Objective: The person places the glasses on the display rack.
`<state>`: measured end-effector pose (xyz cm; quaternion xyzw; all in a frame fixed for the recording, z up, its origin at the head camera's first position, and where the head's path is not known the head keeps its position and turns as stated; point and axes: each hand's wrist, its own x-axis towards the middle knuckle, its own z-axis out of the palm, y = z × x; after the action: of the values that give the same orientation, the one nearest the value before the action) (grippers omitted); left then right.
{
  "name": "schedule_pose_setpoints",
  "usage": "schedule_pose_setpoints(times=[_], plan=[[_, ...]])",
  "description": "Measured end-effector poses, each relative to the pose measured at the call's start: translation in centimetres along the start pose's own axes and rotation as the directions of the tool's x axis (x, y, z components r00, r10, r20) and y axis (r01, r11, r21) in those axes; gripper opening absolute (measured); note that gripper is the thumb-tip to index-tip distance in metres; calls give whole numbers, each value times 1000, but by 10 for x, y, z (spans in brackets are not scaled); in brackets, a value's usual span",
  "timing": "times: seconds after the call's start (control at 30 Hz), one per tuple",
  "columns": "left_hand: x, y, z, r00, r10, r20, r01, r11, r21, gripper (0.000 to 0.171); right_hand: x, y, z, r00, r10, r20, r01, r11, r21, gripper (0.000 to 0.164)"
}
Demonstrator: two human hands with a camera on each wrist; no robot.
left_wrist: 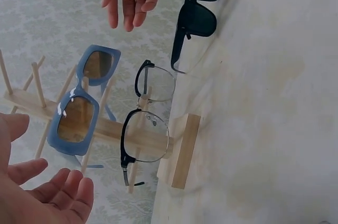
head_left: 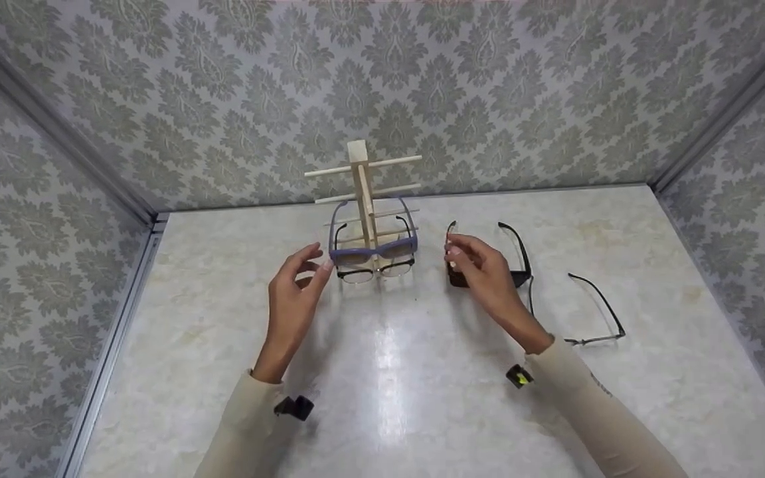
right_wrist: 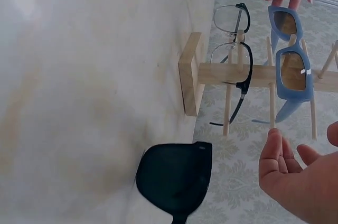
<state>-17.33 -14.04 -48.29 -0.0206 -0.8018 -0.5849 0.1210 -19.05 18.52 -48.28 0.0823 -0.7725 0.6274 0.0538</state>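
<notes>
A wooden display stand [head_left: 358, 151] with crosswise pegs stands near the back wall. Blue sunglasses [left_wrist: 111, 52] rest on its pegs, and below them hang half-rim glasses with dark brows [left_wrist: 125, 142]. My left hand [head_left: 293, 299] is just left of the blue sunglasses, fingers loosely bent and holding nothing; whether a fingertip touches the frame I cannot tell. Black sunglasses [right_wrist: 177, 176] sit on the table to the right of the stand. Over them is my right hand [head_left: 487, 272], its fingers relaxed with nothing gripped, covering part of them in the head view.
Another pair of thin dark-framed glasses [head_left: 611, 318] lies at the right, partly hidden by my right wrist. The marbled table [head_left: 210, 345] is bordered by patterned walls [head_left: 396, 86] at the back and sides. Small dark devices are at both wrists.
</notes>
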Motion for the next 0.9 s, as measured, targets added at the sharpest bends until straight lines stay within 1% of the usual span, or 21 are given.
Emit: schedule_pose_setpoints(times=[0.17, 0.37, 0.6, 0.77, 0.9], plan=[[-13, 0, -3, 998, 57, -9, -57, 998, -14, 40, -9, 4, -8, 1000, 9, -6, -9, 1000, -19, 34], [-26, -2, 1, 995, 103, -10, -103, 993, -59, 32, -17, 9, -18, 999, 21, -28, -21, 999, -24, 31], [-38, -2, 10, 993, 118, 14, -116, 990, -80, 27, -27, 18, -31, 998, 16, -63, -17, 1000, -22, 29], [-43, -2, 17, 992, 117, 46, -113, 991, -76, 24, -34, 25, -41, 997, 18, -77, -20, 999, -28, 28], [-45, -1, 22, 990, 124, 66, -117, 989, -92, 25, -40, 29, -49, 996, 35, -80, -37, 999, -28, 28]])
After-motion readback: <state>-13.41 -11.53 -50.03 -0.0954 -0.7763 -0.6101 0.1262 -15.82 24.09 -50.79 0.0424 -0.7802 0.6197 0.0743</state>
